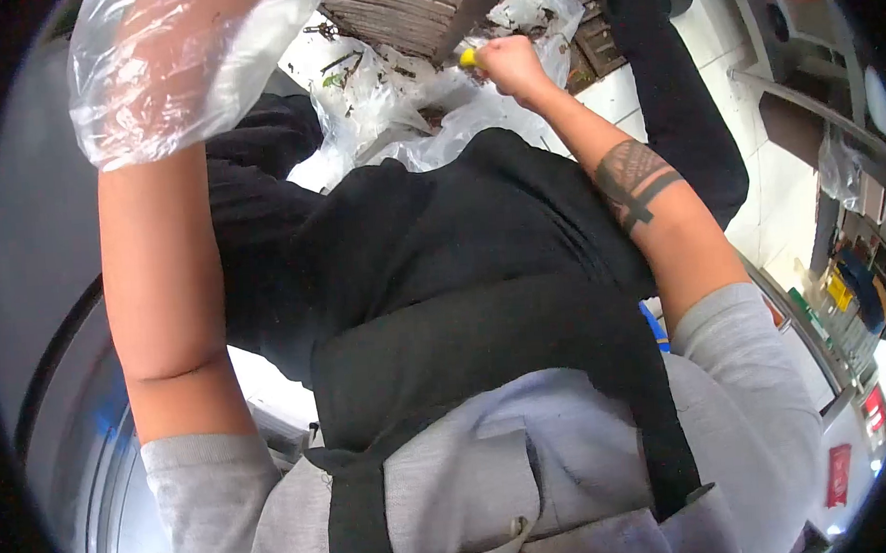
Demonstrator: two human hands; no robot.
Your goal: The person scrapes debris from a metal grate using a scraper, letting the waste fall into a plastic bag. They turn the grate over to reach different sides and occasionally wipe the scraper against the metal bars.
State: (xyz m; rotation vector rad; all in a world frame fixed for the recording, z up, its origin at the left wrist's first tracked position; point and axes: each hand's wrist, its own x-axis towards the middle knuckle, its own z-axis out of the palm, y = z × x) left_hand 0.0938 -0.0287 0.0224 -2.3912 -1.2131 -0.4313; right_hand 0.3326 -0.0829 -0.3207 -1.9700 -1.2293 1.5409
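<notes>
At the far middle, near littered clear plastic (383, 87) and wooden slats (389, 19), a yellow handle (469, 57) is gripped by the right hand (512, 69), the bag-covered left hand's (204, 24) grip cannot be told, and tool work seems under way, steady control being called for.

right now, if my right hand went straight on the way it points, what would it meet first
Your right hand, gripping a yellow object, would likely meet the dark strip beside the slatted wood first; depth is unclear.
</notes>
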